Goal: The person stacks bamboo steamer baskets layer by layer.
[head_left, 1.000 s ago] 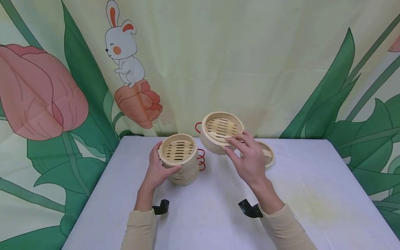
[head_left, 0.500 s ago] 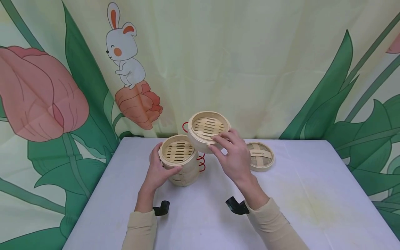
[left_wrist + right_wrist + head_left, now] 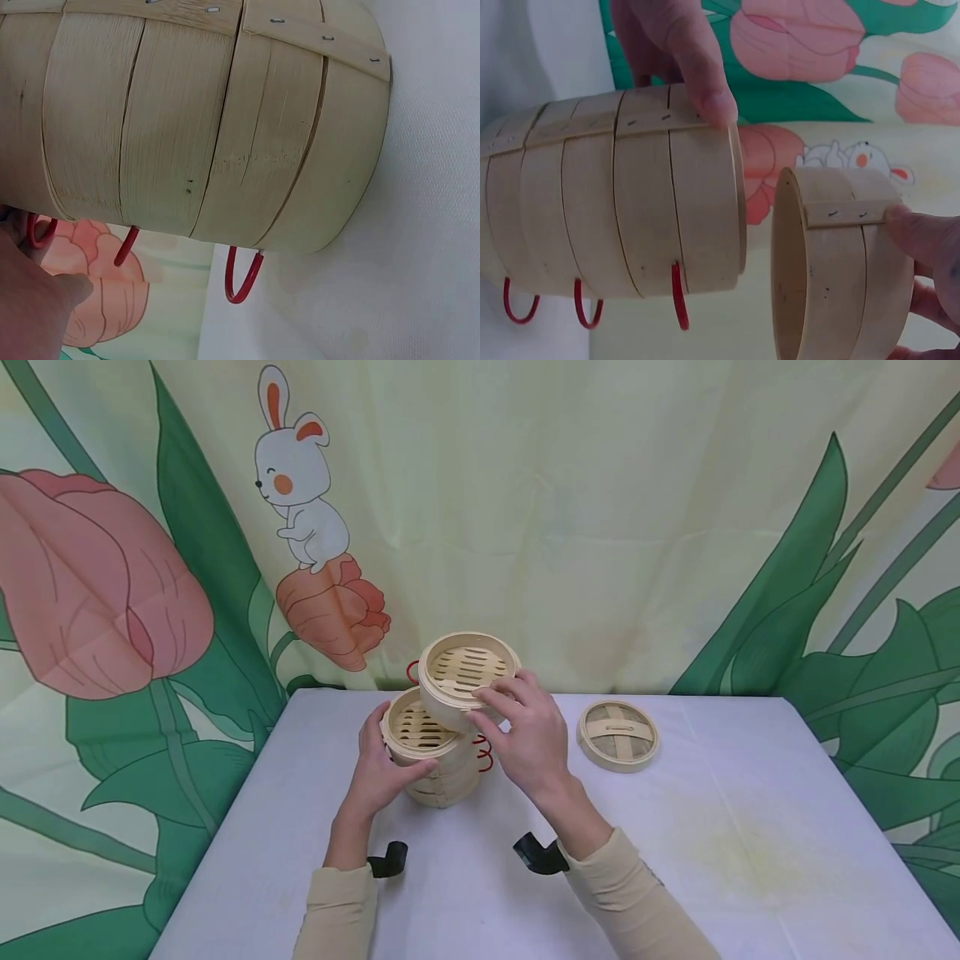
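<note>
The left hand point(image 3: 381, 767) wraps round the upper part of a stack of baskets point(image 3: 444, 781) on the table point(image 3: 675, 860), thumb and fingers spread wide. The right hand point(image 3: 534, 737) pinches a single basket point(image 3: 467, 667) by its edge, just above the stack, a gap between. Farther right lies a round lid point(image 3: 618, 737); a printed curtain point(image 3: 600, 527) hangs behind.

Staged tabletop set, seemingly: cartoon-print curtain point(image 3: 615, 527) behind white-covered table point(image 3: 750, 827).

Red loops point(image 3: 127, 246) jut from stacked bamboo steamers point(image 3: 176, 135).
</note>
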### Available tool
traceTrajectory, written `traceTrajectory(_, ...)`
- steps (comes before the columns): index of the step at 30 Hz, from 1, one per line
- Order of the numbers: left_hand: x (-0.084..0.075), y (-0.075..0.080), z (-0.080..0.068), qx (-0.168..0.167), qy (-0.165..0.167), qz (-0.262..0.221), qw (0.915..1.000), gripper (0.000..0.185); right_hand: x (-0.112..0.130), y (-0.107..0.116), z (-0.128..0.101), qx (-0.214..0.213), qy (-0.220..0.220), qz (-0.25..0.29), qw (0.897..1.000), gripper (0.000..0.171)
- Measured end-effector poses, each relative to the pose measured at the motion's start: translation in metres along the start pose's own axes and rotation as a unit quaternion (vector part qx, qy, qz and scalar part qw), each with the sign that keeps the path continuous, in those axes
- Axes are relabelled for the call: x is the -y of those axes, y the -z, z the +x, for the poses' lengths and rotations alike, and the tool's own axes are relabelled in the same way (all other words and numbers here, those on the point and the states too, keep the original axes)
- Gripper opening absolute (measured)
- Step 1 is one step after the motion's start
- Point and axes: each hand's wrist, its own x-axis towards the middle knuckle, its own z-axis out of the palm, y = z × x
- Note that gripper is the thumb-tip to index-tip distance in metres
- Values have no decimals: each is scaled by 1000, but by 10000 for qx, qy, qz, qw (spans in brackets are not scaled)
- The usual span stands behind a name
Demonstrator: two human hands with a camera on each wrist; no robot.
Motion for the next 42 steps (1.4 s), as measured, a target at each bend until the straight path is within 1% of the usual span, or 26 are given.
traceTrajectory(6, -1, 1, -1, -29, -21, 19, 10000, 122, 10, -10, 0, 134, 47, 72, 9999, 24)
traceTrajectory(13, 1, 0, 0, -42, -168, 19, 9998, 122, 22, -22, 1, 346, 78, 80, 9993, 27)
traceTrajectory(19, 1, 0, 0, -37, -109, -39, 9999, 123, 29, -30, -1, 418, 88, 47, 9991, 28)
traceTrajectory(23, 1, 0, 0, -55, -6, -103, 9999, 123, 31, -34, -3, 481, 122, 5, 9988, 27)
traceTrajectory(28, 1, -1, 0, -37, -3, -154, 9999, 121, 33, -35, -4, 593, 142, -69, 9981, 26)
traceTrajectory(37, 0, 0, 0, -68, -243, -86, 9996, 122, 30, -35, -5, 701, 278, -86, 9971, 25)
traceTrajectory(42, 1, 0, 0, -45, -236, -111, 9997, 123, 30, -35, -5, 728, 312, -41, 9968, 26)
